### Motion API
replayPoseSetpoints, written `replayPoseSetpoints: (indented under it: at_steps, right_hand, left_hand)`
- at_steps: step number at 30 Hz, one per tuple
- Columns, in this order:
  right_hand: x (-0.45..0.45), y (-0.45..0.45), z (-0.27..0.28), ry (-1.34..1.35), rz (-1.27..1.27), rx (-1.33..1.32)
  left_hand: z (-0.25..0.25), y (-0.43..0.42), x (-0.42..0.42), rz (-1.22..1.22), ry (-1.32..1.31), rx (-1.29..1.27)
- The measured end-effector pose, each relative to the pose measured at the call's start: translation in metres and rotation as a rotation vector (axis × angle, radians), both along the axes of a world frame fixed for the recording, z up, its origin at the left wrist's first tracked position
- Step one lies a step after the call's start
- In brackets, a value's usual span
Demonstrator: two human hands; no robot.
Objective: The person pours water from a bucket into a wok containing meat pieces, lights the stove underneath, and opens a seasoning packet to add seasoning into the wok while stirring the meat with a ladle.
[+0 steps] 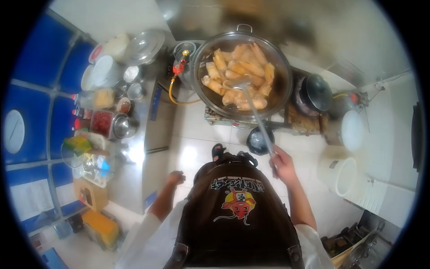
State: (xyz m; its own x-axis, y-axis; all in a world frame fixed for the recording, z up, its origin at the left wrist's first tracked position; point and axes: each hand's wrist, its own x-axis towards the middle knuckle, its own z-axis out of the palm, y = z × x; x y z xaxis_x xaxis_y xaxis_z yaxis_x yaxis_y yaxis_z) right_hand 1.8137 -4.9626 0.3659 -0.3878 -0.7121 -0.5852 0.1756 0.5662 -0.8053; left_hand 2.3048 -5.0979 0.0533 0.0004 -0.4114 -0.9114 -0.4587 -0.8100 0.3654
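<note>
A large round metal pan (286, 96) holds several tan-brown, tube-like pieces of food (253, 67) in dark liquid; I cannot tell their exact kind. My right hand (282, 162) is wrapped round the handle of a long metal spatula (256, 112). The spatula's head rests among the food near the middle of the pan, partly hidden by pieces. Lower down, my left hand (177, 177) hangs to the left of the dark apron (201, 215) with its fingers curled in. Nothing shows in that hand.
A gas cylinder with a red regulator (178, 68) and yellow hose stands left of the pan. To the right sits a black wok (316, 92). Below the pan, a dark bowl-like container (260, 141) is on the floor. A steel counter (139, 154) with tubs and bottles lines the left.
</note>
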Motion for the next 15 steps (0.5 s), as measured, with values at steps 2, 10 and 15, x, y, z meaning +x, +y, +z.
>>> replayPoseSetpoints:
  at_steps: [2, 10, 15]
  right_hand:
    - [0.010, -0.032, -0.034, 0.093, 0.083, -0.036]
    - [0.012, -0.084, -0.104, 0.487, 0.275, -0.121]
    - [-0.006, -0.065, -0.075, 0.637, 0.323, -0.060]
  left_hand:
    - [0.004, 0.000, -0.006, 0.020, -0.004, -0.001]
    - [-0.007, 0.013, 0.017, 0.081, 0.009, -0.003]
    - [-0.005, 0.044, 0.036, 0.180, -0.058, 0.067]
